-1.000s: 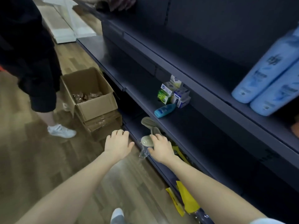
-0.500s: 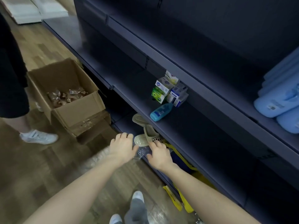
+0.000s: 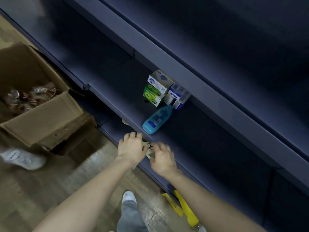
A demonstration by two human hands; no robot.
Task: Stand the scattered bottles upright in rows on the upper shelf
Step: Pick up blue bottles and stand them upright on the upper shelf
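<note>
A small blue bottle (image 3: 156, 121) lies on its side on the dark middle shelf (image 3: 115, 104), just below a cluster of soap boxes (image 3: 161, 88). Both my hands are lower down, at the front edge of the bottom shelf. My left hand (image 3: 131, 148) and my right hand (image 3: 163, 159) curl round a beige slipper (image 3: 149, 149) with a black printed mark, one hand on each side. My fingertips are partly hidden. The shelf above (image 3: 217, 91) shows only its front lip and no bottles.
An open cardboard box (image 3: 45, 118) of wrapped items stands on the wooden floor at left. Another person's white shoe (image 3: 23, 158) is next to it. Yellow packaging (image 3: 185, 210) sticks out under the bottom shelf. My own foot (image 3: 128, 197) is below my arms.
The view has tilted down and closed in on the shelves, so the large light-blue bottles at the right are out of sight. Both hands have reached forward onto the slipper.
</note>
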